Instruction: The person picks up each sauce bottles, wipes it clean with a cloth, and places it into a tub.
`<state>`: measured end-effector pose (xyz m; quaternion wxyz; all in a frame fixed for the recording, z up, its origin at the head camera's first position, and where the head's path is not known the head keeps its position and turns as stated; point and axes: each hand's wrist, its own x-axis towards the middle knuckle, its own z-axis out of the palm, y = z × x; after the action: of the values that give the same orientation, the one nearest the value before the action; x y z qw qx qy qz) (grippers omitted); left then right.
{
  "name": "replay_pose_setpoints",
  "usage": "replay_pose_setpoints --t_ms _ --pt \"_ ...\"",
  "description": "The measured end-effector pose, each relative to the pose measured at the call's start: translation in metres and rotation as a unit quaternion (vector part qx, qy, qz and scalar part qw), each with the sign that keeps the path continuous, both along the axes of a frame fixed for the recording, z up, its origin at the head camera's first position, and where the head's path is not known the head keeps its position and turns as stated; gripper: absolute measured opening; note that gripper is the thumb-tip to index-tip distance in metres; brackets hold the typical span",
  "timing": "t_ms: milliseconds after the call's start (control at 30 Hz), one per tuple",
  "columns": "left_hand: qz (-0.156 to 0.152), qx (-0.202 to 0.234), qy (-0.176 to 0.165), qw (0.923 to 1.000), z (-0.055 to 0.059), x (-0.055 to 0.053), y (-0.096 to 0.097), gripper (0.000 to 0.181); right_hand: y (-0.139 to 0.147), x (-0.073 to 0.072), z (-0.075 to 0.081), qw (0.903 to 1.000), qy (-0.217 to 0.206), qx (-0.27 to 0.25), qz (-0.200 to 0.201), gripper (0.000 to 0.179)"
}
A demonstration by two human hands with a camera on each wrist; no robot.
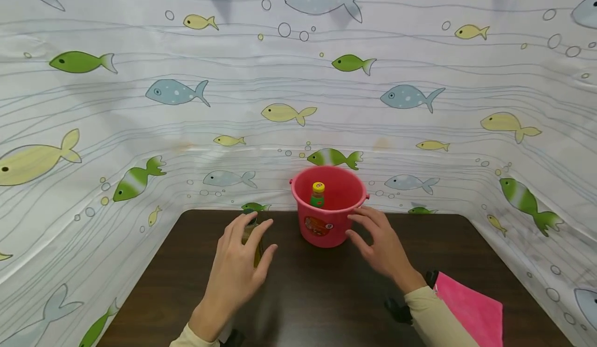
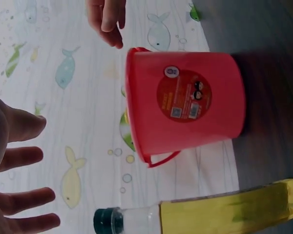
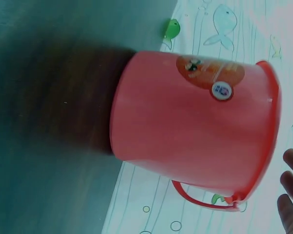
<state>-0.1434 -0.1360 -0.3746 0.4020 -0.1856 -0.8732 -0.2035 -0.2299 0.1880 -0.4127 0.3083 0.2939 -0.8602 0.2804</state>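
Observation:
A pink bucket [image 1: 325, 239] with a round label stands on the dark table. Inside it is a small bottle [image 1: 317, 196] with a yellow cap and green label. My left hand [image 1: 238, 264] is held in the air, fingers spread and slightly bent. Just beyond it, partly hidden by the fingers, an upright bottle of yellow oil [image 2: 224, 214] with a dark green cap stands left of the bucket; the hand appears apart from it in the left wrist view. By the bucket's right side hovers my right hand [image 1: 380, 241], fingers loosely bent, holding nothing.
A bright pink cloth [image 1: 468, 305] lies on the table [image 1: 308, 295] at the right, partly behind my right forearm. White sheeting [image 1: 261, 77] printed with fish surrounds the table at the back and both sides. The bucket's handle [image 3: 202, 202] hangs down at its side.

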Motion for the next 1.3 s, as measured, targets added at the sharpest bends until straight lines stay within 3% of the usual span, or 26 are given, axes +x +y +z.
replay_pose_setpoints --t_ms 167,367,533,667,867,1000,1167,1300 --pt "-0.01 -0.004 0.005 0.9999 -0.003 0.005 0.006 0.049 0.003 0.022 -0.006 0.9993 0.005 0.036 -0.004 0.062" --pt "0.012 -0.036 0.002 0.9993 -0.008 0.004 0.008 0.054 0.008 0.048 -0.016 0.9891 -0.022 0.139 -0.042 0.081" --pt "0.043 -0.066 0.001 0.9969 -0.008 -0.004 0.005 0.061 0.012 0.065 -0.02 0.9775 -0.03 0.198 -0.065 0.09" --pt "0.051 -0.062 -0.031 0.9963 -0.01 -0.016 -0.002 0.063 0.015 0.076 -0.021 0.9727 -0.014 0.221 -0.068 0.092" --pt "0.033 0.01 -0.084 0.9959 -0.02 -0.029 -0.011 0.058 0.019 0.088 -0.022 0.9703 -0.015 0.235 -0.054 0.092" --pt "0.023 0.073 -0.077 0.9941 -0.029 -0.038 -0.013 0.054 0.02 0.094 -0.023 0.9682 -0.04 0.242 -0.05 0.094" --pt "0.029 0.149 -0.081 0.9851 -0.035 -0.052 -0.016 0.047 0.022 0.1 -0.026 0.9652 -0.073 0.246 -0.05 0.092" --pt "0.035 0.179 -0.095 0.9786 -0.038 -0.057 -0.018 0.045 0.022 0.102 -0.028 0.9651 -0.077 0.246 -0.046 0.091"
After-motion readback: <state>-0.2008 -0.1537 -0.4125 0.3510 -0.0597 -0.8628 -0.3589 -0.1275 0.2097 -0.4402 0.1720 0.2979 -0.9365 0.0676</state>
